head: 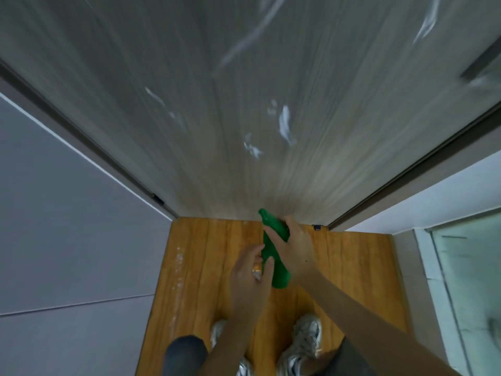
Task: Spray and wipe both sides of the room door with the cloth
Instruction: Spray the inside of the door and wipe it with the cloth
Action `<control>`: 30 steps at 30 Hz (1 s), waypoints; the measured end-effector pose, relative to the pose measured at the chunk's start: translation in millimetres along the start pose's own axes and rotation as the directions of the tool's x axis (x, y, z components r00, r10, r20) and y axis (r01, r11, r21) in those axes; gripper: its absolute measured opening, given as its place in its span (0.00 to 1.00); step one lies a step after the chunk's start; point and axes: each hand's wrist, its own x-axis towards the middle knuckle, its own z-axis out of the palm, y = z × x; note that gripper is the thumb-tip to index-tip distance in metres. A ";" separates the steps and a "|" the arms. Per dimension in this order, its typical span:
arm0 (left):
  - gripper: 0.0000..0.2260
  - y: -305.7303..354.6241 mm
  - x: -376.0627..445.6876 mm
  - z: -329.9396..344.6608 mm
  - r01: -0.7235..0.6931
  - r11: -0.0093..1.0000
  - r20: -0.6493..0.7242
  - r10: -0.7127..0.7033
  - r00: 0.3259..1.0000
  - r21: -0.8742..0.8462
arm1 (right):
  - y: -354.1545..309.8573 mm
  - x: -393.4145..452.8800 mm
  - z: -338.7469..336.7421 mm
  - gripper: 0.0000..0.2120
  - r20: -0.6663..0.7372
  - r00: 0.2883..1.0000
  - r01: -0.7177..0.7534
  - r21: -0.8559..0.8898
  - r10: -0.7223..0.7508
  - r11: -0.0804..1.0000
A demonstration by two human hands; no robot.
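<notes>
The grey wood-grain room door (244, 90) stands shut in front of me, with shiny wrinkled film and white streaks on its face. A green cloth (275, 256) hangs bunched between my hands, low near the door's foot. My right hand (294, 244) grips the cloth's upper part. My left hand (250, 278) pinches its lower part between thumb and fingers, and a small whitish thing shows in the palm. No spray bottle is in view.
A dark door handle (479, 63) juts out at the upper right. Grey wall panels (67, 240) line the left side, and a glass partition (471, 280) the right. My white sneakers (305, 340) stand on the orange wooden floor (203, 267).
</notes>
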 end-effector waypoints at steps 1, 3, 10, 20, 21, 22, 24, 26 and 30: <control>0.15 33.8 -4.6 -16.2 0.006 1.000 -0.017 -0.006 1.000 -0.019 | -29.7 -6.6 -16.2 0.14 -0.018 0.999 -0.048 0.062 0.049 0.997; 0.17 95.0 -8.3 -49.9 -0.021 0.999 -0.009 0.020 1.000 -0.025 | -90.1 -17.6 -50.5 0.11 -0.051 0.986 -0.146 0.186 0.158 0.972; 0.19 236.8 -18.2 -134.8 -0.121 0.993 0.054 0.121 0.991 -0.003 | -247.2 -49.8 -134.3 0.07 -0.042 0.986 -0.135 0.366 0.161 0.921; 0.21 299.6 -21.4 -201.7 -0.524 0.848 0.056 0.521 0.852 0.081 | -331.1 -69.1 -147.3 0.04 -0.108 0.989 -0.024 0.540 0.097 0.841; 0.19 301.9 -19.5 -205.8 -0.533 0.842 0.063 0.530 0.846 0.084 | -334.6 -71.3 -145.9 0.07 -0.107 0.989 -0.022 0.562 0.098 0.827; 0.18 306.1 -18.5 -210.7 -0.524 0.849 0.072 0.519 0.851 0.071 | -338.8 -74.1 -146.0 0.13 -0.101 0.991 -0.014 0.579 0.089 0.816; 0.14 314.2 -16.4 -219.3 -0.487 0.873 0.087 0.484 0.871 0.011 | -346.8 -77.7 -150.1 0.21 -0.090 0.995 0.031 0.610 0.031 0.792; 0.11 325.6 -13.9 -227.9 -0.453 0.891 0.084 0.454 0.887 -0.038 | -353.0 -78.2 -160.3 0.21 -0.053 0.997 0.075 0.638 -0.054 0.767; 0.14 355.8 -2.4 -244.0 -0.480 0.875 0.068 0.484 0.872 -0.065 | -358.7 -63.9 -189.3 0.14 0.050 0.982 0.111 0.633 -0.184 0.766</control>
